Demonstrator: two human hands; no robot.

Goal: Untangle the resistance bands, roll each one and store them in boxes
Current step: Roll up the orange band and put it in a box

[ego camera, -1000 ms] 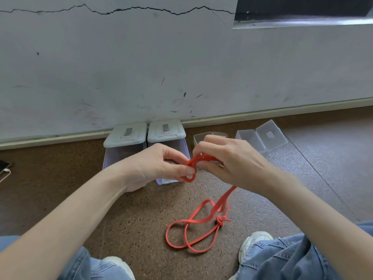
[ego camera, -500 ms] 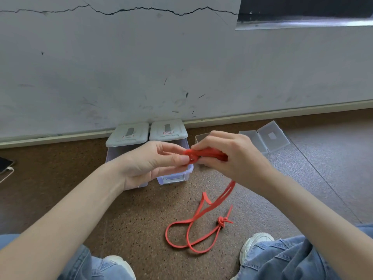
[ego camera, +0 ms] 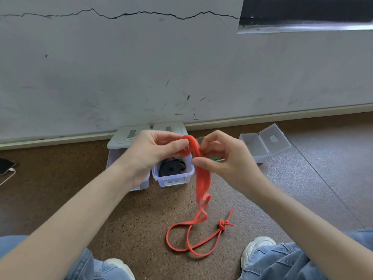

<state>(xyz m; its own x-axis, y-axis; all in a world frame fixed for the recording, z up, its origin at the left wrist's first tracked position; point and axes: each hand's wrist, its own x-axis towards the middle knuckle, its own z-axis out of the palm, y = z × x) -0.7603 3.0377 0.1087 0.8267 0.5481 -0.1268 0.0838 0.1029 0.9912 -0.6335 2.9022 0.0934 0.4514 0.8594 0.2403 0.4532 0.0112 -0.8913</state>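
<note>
Left hand (ego camera: 153,150): fingers curled, pinching the started coil of the red band (ego camera: 202,178) between thumb and fingertips, above the boxes.
Right hand (ego camera: 224,158): fingers bent around the band just beside the coil, thumb and forefinger guiding the strip.
Phone (ego camera: 5,165): on the floor at far left, well apart.
Left box (ego camera: 129,138): lid on, mostly behind the left wrist.
Middle box (ego camera: 173,176): holds a rolled black band (ego camera: 171,168).
Red band tail: hangs from the hands to the floor, looped, with a knot (ego camera: 223,225) near its free end.
Open case (ego camera: 262,146): empty, lid back, right of the hands.
Risk: judged that the knot will jam the roll if not undone; loose loops may twist, and a slack pinch would let the coil spring open.
</note>
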